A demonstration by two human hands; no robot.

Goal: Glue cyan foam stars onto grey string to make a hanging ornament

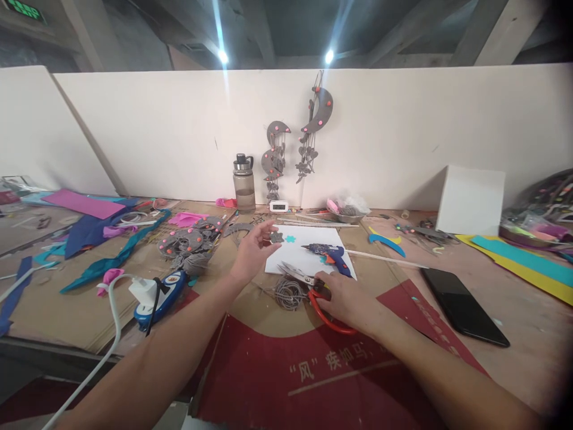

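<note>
Over the white sheet (323,234), left, your left hand (256,254) pinches the grey cutout (278,237), apparently keeping its outline visible; nearer, right, your right hand (338,295) curls its fingers around the scissors (307,279), seemingly for control.

Scissors (308,279) seem partly hidden by the right hand (344,300).

Bottle (244,188), clock (279,206) & phone (465,306) on worktop (523,364)

Bottle upright w/ dark lid, part-full, in front of white panel (170,131); small white clock nearby, to its R. Black phone flat, R side. L side: blue/white power strip (169,298) w/ white plug (143,291) in it; farther back, pink sheet (85,204) over dk blue cloth (92,228). Back R: white board (471,200) upright, nr yellow sheet (501,261) w/ lt blue sheet (523,258) on top. Overhead: 2 lights (222,57); green sign (25,9) top L, text illegible.
</note>
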